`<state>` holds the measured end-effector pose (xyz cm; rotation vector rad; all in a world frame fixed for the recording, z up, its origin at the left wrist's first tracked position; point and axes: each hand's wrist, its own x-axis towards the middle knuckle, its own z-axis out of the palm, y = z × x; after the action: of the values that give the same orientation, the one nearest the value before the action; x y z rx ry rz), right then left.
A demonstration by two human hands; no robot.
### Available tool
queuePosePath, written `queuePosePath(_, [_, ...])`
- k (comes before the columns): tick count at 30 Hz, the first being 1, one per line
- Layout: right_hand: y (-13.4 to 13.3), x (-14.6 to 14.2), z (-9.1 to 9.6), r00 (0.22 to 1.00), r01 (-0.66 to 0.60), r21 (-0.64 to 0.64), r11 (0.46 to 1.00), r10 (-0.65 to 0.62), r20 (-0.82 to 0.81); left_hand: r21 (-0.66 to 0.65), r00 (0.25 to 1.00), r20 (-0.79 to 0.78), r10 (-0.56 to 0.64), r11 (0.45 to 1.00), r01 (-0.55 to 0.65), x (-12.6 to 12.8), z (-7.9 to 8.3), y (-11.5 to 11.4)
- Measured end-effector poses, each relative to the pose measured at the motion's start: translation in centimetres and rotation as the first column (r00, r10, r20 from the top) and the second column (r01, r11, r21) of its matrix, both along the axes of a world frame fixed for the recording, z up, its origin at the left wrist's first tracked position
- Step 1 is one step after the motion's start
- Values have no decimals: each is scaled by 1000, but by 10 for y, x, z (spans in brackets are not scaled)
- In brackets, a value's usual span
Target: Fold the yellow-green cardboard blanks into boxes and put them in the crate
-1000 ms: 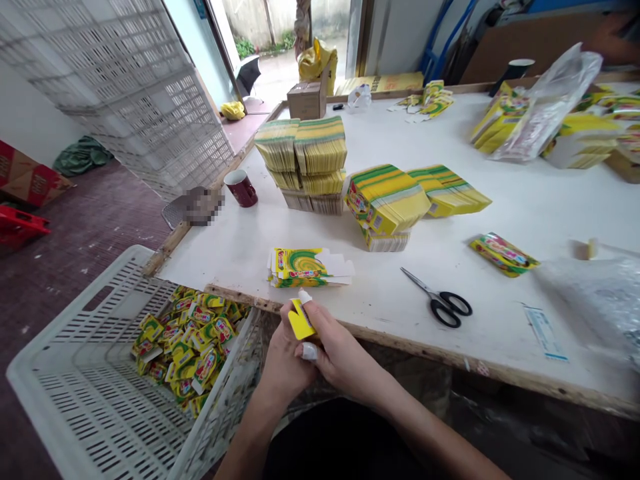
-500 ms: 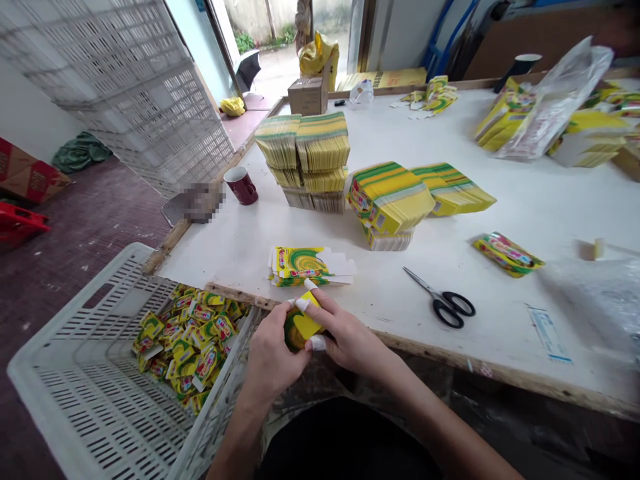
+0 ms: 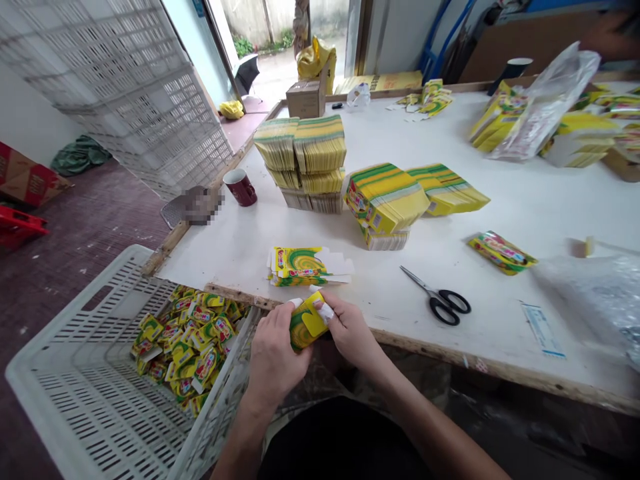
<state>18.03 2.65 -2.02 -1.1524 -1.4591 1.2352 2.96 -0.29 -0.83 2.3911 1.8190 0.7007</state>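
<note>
At the near edge of a white bench, two hands grip a small yellow-and-green box, the left hand closed around its side, the right hand pinching its yellow flap; the visible side shows rings and no lettering. Flat cartons just beyond carry multicoloured brand lettering, too small to read surely, as do the boxes in the slotted basket and a pack beyond the scissors. Blue print on a wrapper is illegible.
</note>
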Motion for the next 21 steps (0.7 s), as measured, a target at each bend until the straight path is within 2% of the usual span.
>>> queuePosePath(3, [0, -1, 0, 999, 47, 37, 998, -48, 25, 8, 1000, -9, -4, 1000, 4, 1, 0, 1])
queuePosePath(8, [-6, 1, -5, 1000, 4, 46, 999, -4, -9, -7, 1000, 25, -11, 1000, 12, -5, 2, 2])
queuePosePath(13, [-6, 2, -5, 996, 46, -27, 999, -48, -77, 7, 998, -10, -62, 998, 62, -6, 1, 2])
queuePosePath(17, [5, 1, -1, 995, 95, -78, 992, -95, 10, 43, 994, -24, -105, 993, 106, 2, -2, 2])
queuePosePath(21, [12, 0, -2, 990, 111, -21, 994, -108, 94, 20, 997, -14, -75, 997, 75, 3, -2, 3])
